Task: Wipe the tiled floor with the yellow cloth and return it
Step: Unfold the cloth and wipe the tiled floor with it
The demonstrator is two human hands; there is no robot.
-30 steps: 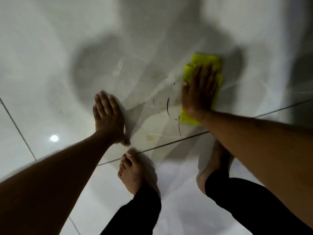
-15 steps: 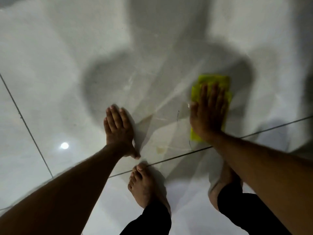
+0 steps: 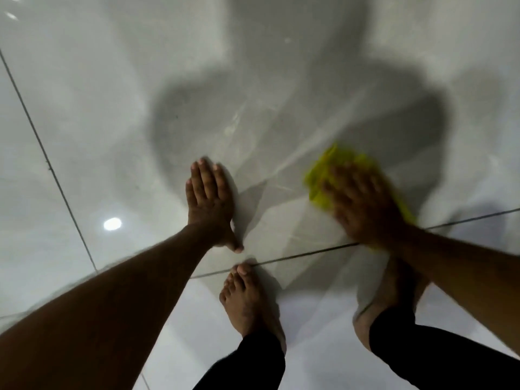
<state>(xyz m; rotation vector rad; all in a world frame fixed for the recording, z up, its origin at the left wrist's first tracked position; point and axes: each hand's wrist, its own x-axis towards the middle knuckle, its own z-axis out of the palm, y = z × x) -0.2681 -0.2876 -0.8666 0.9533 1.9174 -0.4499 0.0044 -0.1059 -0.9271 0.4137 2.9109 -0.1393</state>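
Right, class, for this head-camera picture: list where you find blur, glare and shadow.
Head view: the right hand and the yellow cloth under it are smeared by motion blur, the left hand is sharp. Head view: a round glare spot shines on the glossy tiled floor. Head view: a broad dark shadow lies beyond both hands.

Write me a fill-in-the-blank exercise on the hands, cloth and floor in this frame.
1. The right hand presses the ____ cloth onto the floor.
2. The left hand lies flat on the floor, holding ____.
3. Both feet are ____, toes near a grout line.

Missing words: yellow; nothing; bare.
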